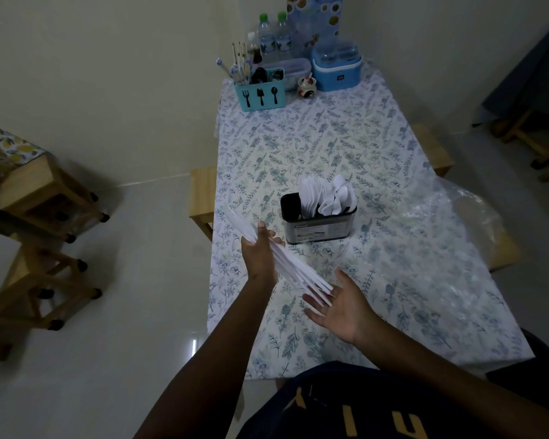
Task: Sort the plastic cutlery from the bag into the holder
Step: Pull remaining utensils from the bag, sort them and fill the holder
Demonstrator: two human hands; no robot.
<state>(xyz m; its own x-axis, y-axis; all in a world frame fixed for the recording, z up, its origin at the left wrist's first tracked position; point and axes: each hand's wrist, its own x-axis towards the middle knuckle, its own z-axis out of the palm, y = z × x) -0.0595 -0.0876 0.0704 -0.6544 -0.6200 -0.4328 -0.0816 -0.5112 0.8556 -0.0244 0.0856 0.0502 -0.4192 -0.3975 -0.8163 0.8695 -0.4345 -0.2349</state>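
I watched the left hand [260, 251] grip a bundle of white plastic knives [286, 264], fingers wrapped around its middle, above the near left part of the floral-clothed desk [330, 137]. The right hand [339, 304] was spread flat, palm against the bundle's near ends, grasping nothing. Just beyond stood the metal holder [319, 228]: left compartment empty, the others packed with white cutlery [327, 198]. A clear plastic bag [450, 217] lay at the desk's right edge.

Bundle of white plastic knives [286, 258] held slanted, metal holder [319, 224] upright with white cutlery, crumpled clear bag [450, 217] at right
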